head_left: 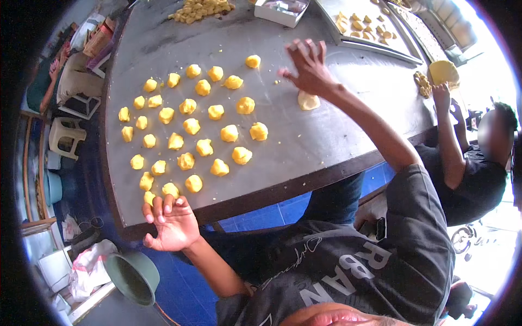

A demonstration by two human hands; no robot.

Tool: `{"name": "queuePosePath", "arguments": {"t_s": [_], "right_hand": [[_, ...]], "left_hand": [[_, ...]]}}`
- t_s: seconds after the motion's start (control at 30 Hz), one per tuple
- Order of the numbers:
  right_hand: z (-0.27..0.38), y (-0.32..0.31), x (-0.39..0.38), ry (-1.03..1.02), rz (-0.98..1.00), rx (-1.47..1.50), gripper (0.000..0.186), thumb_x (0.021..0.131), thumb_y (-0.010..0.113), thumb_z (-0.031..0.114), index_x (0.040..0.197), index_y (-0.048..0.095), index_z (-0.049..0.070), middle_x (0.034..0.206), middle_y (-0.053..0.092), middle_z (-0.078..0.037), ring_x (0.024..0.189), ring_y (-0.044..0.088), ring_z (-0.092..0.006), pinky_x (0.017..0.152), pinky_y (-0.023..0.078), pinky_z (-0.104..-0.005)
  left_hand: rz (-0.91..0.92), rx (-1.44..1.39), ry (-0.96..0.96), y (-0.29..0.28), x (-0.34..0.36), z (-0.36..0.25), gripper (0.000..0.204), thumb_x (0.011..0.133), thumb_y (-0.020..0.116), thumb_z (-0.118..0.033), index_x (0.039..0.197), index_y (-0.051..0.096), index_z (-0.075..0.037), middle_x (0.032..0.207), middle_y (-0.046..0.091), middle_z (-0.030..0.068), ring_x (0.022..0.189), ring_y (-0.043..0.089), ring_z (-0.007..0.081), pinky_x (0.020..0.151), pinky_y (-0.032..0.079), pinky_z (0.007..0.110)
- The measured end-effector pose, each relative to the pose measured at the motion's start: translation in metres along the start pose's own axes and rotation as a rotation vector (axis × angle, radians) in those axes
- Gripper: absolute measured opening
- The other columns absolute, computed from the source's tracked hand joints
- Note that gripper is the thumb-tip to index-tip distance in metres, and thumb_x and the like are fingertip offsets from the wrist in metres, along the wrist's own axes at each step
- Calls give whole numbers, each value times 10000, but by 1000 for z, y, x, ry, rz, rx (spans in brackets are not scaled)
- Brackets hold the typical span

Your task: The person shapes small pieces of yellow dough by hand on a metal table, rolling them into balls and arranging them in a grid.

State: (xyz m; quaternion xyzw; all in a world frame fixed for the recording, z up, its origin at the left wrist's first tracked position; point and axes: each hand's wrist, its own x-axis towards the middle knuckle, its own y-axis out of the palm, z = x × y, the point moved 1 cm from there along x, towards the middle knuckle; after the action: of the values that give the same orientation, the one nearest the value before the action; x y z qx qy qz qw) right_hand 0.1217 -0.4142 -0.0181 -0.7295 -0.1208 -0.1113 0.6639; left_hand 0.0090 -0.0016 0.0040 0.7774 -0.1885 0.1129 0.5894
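right hand: the right hand [309, 66] is lifted over the worktop, open, fingers spread and slightly blurred, holding nothing.
flattened dough: a flattened dough disc [308, 100], pale yellow, smooth and round, lies on the worktop just below the right hand, near its wrist.
left hand: the left hand [169, 221] is at the near edge of the worktop, open, fingers curled loosely upward, empty.
dough balls: many dough balls [197, 124], bright yellow, lumpy and roughly rounded, sit in loose rows just beyond the left hand and to the left of the right hand; the nearest ones almost touch the left fingertips.
worktop: the worktop [304, 141] is grey, dull metal with scuffs and a dark edge.
dough heap: a heap of small yellow pieces [201, 9] lies far beyond both hands.
tray: a flat metal tray [375, 46] with shaped yellow pieces stands beyond the right hand, to its right.
co-worker: another person's hand [441, 93], well to the right of the right hand, touches a large yellow dough lump [444, 73].
bowl: a round green bowl [133, 276] sits on the floor below the left hand.
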Motion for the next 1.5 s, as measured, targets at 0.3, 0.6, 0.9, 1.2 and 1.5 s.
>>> {"name": "queuePosePath", "arguments": {"t_s": [0.3,0.6,0.9,1.2,1.5], "right_hand": [[-7,12,-23,86,-2,-22,717,877,301,618,1308,345,47,1348,265,-195,1302,165,-373,1043,45,-587],[-30,1,-19,92,-141,165,699,893,263,605,1308,349,50,1372,244,-212,1318,156,-364,1041,1,-593],[-16,-9,-26,32,-89,-9,653,900,300,575,1278,378,47,1325,297,-175,1289,192,-337,1022,47,-615],[-27,-37,-38,19,244,465,505,948,319,438,1261,418,55,1292,407,-155,1259,322,-282,1054,184,-475],[-27,-35,-54,-339,468,391,253,919,448,172,1149,504,84,1148,545,-96,1143,456,-233,971,309,-393]], "left_hand": [[-61,-11,-1,3,-10,5,288,726,616,-340,870,438,-165,782,452,-15,872,474,175,887,373,392],[-82,0,3,2,-11,7,275,750,589,-344,868,438,-147,765,448,-5,861,466,190,890,376,424],[-94,38,6,4,-11,7,278,755,563,-359,877,451,-136,776,438,10,857,455,191,892,371,421],[-111,70,-1,3,-16,4,269,765,542,-359,868,447,-130,793,453,24,866,452,201,896,363,443],[-81,109,-27,2,-15,5,264,777,524,-356,886,457,-125,805,459,30,889,462,211,912,361,449]]}}
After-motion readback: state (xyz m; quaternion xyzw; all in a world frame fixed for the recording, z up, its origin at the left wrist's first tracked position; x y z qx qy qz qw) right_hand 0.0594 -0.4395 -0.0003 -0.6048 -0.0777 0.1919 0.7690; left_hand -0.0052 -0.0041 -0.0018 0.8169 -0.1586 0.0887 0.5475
